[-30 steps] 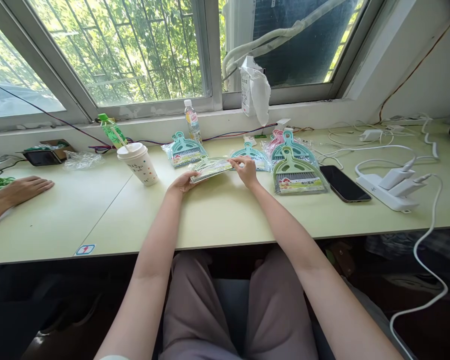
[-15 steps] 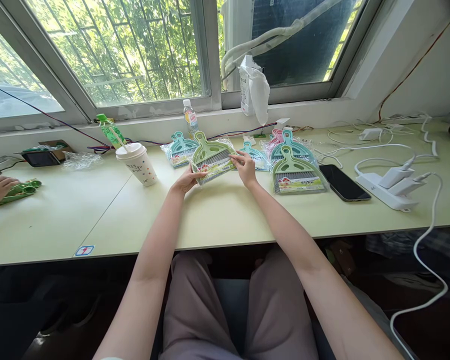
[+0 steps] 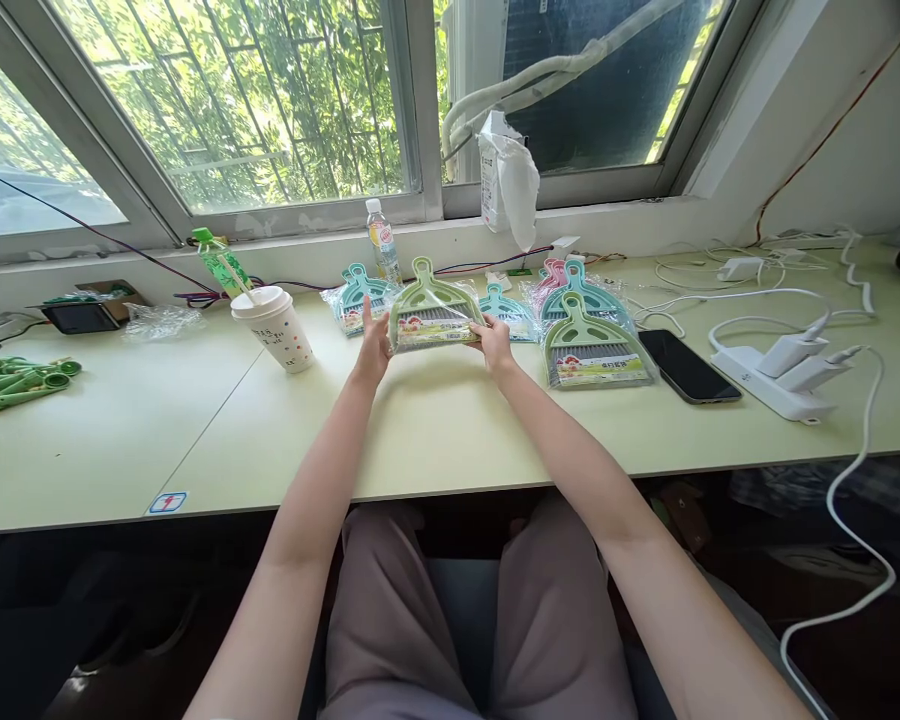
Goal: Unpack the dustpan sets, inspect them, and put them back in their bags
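Observation:
A green mini dustpan and brush set point(image 3: 433, 312) in clear plastic wrap is held up between my two hands, its handle pointing away from me. My left hand point(image 3: 376, 345) grips its left edge, with a finger pointing up. My right hand point(image 3: 493, 340) pinches its lower right corner. Behind it on the table lie a blue wrapped set point(image 3: 364, 297) to the left and another blue set point(image 3: 507, 312) to the right. A second green set point(image 3: 596, 345) lies further right, in front of a larger blue one point(image 3: 579, 283) and a pink one point(image 3: 551, 270).
A paper cup point(image 3: 274, 328) with a straw stands left, near a green-capped bottle point(image 3: 221, 262) and a clear bottle point(image 3: 382, 240). Green items point(image 3: 22, 383) lie far left. A phone point(image 3: 688, 365) and a white power strip point(image 3: 776, 380) with cables are at right.
The green set has turned from tilted to nearly level and shifted slightly right. My left hand moved up along its left side. Another person's hand at far left has gone from view.

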Demonstrator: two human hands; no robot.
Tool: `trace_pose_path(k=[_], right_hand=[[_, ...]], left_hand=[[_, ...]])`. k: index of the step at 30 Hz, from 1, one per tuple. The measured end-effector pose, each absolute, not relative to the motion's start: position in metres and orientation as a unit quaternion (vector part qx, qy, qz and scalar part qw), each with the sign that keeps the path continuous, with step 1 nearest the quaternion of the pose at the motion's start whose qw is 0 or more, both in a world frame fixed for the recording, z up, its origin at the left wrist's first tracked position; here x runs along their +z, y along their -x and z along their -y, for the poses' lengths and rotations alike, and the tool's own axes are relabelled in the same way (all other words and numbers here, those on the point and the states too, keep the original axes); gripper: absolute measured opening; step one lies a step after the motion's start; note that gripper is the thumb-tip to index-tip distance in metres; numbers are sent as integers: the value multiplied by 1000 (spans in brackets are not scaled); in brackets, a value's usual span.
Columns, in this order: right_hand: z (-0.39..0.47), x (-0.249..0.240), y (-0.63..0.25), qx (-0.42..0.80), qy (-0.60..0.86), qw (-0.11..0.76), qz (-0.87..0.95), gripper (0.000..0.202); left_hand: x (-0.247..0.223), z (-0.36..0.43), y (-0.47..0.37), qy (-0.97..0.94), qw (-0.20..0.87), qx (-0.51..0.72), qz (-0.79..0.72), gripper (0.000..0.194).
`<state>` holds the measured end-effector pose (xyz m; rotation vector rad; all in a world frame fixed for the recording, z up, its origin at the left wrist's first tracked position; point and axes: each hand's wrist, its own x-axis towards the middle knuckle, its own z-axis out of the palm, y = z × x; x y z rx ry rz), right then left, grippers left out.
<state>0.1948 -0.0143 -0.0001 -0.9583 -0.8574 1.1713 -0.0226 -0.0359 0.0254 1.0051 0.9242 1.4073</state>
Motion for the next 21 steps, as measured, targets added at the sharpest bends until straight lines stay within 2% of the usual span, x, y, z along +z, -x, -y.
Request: trace_pose_path(k=[4,8,13,17,21], right_hand=[[14,-3,-192,504,436,671,323,23],[11,-7,-193,508,443,677,296,29],[8,-8,-192,519,445,654,323,28],[10,-5,-190,555,425,632,333,26],[13,-3,-189,572,414,612,357,24]], left_hand=[[32,42,19,-497,518,615,-326,51],[26,42,11,-544,446,584,-405,50],[16,31,5,-506,387,603,-479,20],[13,24,7,-480,380,620,-491,15],[12,24,10,-510,293,619,-522,8]])
